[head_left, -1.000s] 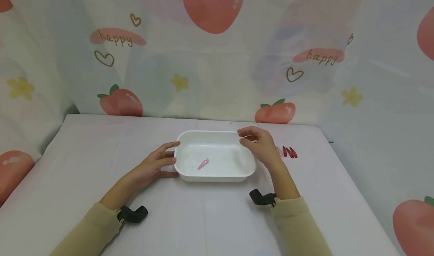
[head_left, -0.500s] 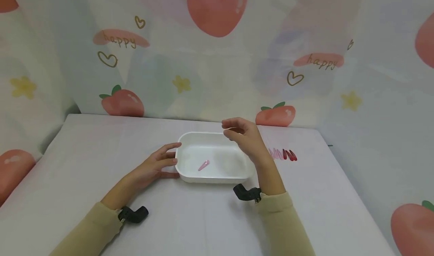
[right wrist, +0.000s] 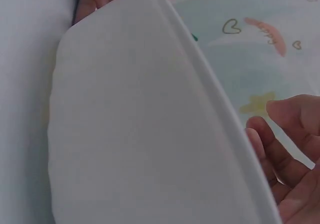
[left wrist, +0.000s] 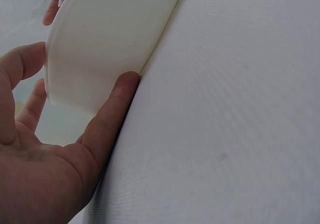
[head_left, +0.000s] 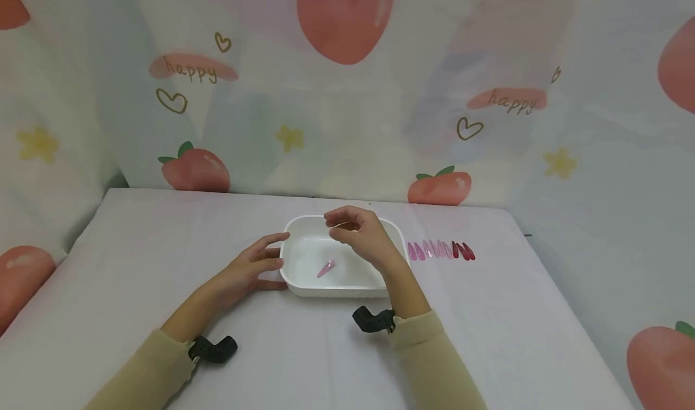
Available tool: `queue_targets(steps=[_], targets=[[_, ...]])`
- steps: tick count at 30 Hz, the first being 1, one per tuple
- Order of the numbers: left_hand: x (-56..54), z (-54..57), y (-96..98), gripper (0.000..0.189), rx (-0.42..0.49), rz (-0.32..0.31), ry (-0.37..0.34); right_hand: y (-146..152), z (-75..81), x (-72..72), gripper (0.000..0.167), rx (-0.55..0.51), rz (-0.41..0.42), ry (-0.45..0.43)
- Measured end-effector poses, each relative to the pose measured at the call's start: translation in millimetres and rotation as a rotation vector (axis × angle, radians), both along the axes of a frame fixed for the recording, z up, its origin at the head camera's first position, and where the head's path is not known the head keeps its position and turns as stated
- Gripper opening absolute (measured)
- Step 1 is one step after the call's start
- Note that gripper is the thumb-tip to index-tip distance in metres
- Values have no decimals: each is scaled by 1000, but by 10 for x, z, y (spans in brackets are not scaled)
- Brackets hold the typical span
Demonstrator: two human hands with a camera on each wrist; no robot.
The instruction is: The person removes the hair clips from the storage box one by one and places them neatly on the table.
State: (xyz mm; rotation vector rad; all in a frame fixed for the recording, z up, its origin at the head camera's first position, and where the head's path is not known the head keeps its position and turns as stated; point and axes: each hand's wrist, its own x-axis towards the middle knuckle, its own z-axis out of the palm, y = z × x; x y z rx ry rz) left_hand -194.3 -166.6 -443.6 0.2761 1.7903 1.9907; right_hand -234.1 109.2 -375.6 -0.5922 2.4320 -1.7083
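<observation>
A white oblong tray [head_left: 342, 292] stands on the table with one light pink snap hair clip [head_left: 326, 269] lying inside. My left hand [head_left: 237, 277] touches the tray's left end, its fingers spread from rim to table; in the left wrist view a straight finger [left wrist: 111, 114] lies along the tray's lower side. Over the middle of the tray hovers my right hand [head_left: 365, 241], fingers loosely bent. Thumb and forefinger are apart in the right wrist view, with nothing visible between them. The right forearm covers part of the tray's right side.
Right of the tray, several hair clips lie in a row, from pink clips [head_left: 416, 251] through paler ones to dark red clips [head_left: 464, 251]. A fruit-print cloth [head_left: 347, 151] hangs behind the white-covered table [head_left: 271, 362].
My right hand has moved left from the tray's right end to over its middle, uncovering the pink clips in the row. My left hand has stayed at the tray's left end.
</observation>
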Motion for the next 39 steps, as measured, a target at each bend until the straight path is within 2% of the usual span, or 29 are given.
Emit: queue_targets(steps=[5, 11, 14, 20, 25, 33, 39], targets=[[35, -2, 3, 61, 8, -1, 9, -82, -120, 10, 30, 110, 61, 2], [25, 24, 7, 60, 19, -7, 10, -101, -185, 9, 33, 294, 259, 26], [17, 22, 3, 60, 23, -11, 17, -107, -222, -1, 36, 366, 295, 40], [18, 13, -5, 61, 26, -17, 16, -136, -304, -18, 37, 516, 281, 53], [13, -8, -7, 61, 26, -18, 20, -168, -324, -7, 41, 576, 253, 68], [13, -7, 0, 62, 25, -17, 21, -200, -311, 24, 19, 687, 197, 204], [18, 1, 5, 61, 18, -9, 14, -204, -329, 10, 17, 689, 165, 243]])
